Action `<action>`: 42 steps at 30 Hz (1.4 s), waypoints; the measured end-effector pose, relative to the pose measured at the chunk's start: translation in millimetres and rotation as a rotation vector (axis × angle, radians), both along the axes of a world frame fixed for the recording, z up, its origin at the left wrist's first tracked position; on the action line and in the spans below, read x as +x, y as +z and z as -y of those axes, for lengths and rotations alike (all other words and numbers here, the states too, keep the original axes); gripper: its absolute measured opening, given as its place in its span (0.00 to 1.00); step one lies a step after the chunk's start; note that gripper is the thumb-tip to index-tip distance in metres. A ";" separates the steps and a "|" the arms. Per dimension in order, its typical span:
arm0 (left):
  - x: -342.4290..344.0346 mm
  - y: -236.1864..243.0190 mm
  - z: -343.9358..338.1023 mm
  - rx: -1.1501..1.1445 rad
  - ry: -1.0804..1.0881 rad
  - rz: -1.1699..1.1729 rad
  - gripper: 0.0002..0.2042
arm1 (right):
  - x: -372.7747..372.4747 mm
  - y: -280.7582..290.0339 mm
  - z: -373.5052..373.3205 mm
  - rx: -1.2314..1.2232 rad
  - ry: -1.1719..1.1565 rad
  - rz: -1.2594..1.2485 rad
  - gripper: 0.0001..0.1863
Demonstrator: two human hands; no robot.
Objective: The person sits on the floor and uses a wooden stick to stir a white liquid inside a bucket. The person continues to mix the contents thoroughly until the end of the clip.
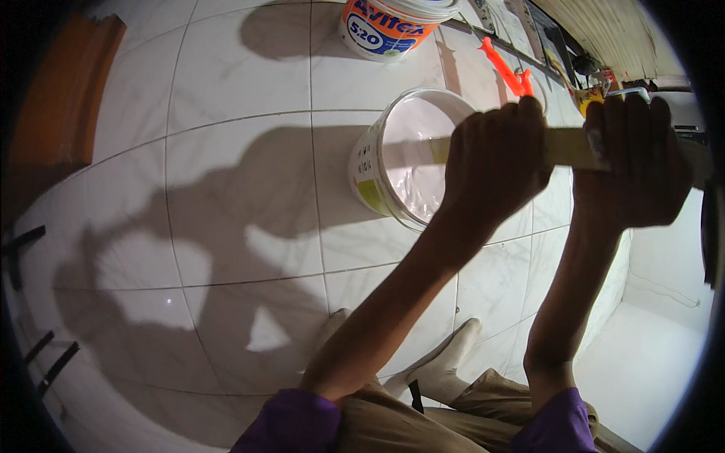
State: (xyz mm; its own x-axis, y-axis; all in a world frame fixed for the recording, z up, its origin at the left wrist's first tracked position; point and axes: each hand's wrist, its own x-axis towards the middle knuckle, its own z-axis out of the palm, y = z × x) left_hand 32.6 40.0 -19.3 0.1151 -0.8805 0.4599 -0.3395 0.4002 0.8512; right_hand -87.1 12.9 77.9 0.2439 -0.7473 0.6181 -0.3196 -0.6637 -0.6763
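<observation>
My left hand (pixel 495 162) and my right hand (pixel 627 162) are both closed around a pale wooden stick (pixel 566 147), held sideways above and to the right of a white bucket (pixel 408 140) of pale pink paint. The stick's left end shows over the bucket's opening beside my left hand; whether it touches the paint I cannot tell. Part of the stick is hidden by my fingers. A bright orange plastic tool (pixel 498 60) stands out just beyond the bucket, behind my left hand.
A second, orange-and-blue labelled bucket (pixel 393 41) stands at the back. A brown wooden piece of furniture (pixel 60 98) is at the left, dark rods (pixel 53 374) at the lower left. Assorted items line the back right by a white wall (pixel 664 287). My feet (pixel 449 355) are on the tiled floor (pixel 242 90).
</observation>
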 end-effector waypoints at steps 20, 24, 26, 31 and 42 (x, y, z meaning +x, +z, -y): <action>3.6 4.6 -18.2 0.053 -0.096 0.049 0.12 | 19.9 14.3 -26.7 0.496 0.429 0.615 0.13; 3.9 -4.0 2.3 -0.059 -0.019 -0.008 0.11 | 32.5 11.4 -18.3 0.426 0.444 0.611 0.12; -0.3 -6.0 12.7 -0.098 -0.065 -0.030 0.11 | 22.3 8.7 -8.6 0.388 0.562 0.532 0.12; -31.1 -10.1 13.7 -0.134 -0.117 -0.084 0.11 | -7.5 10.3 -22.6 0.399 0.322 0.539 0.13; -14.2 9.1 -17.0 0.097 -0.108 -0.049 0.09 | 8.1 19.3 -20.4 0.522 0.209 0.575 0.12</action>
